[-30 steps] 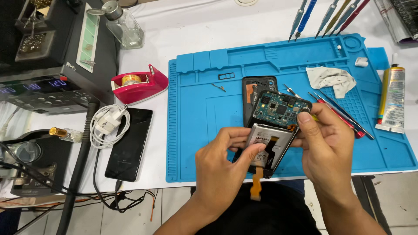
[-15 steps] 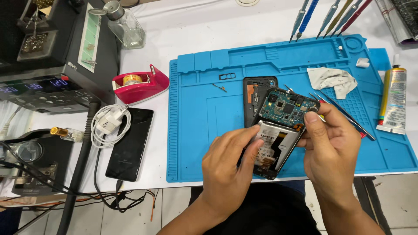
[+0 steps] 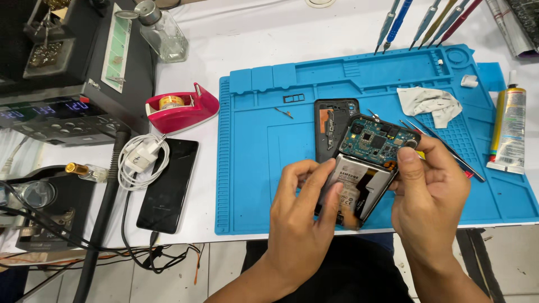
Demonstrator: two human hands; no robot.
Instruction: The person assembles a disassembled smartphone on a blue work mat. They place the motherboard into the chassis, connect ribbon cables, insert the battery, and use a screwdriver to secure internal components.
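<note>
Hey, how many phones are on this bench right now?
2. An opened phone with its circuit board showing is held in the left hand and right hand over the blue mat; a black phone lies left of the mat.

Yellow glue tube (image 3: pixel 508 132), lit display (image 3: pixel 48 108)

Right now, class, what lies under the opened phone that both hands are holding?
Under the opened phone lies the blue work mat, with a black back cover partly tucked beneath its upper edge. The left hand and right hand hide anything lower down.
</note>
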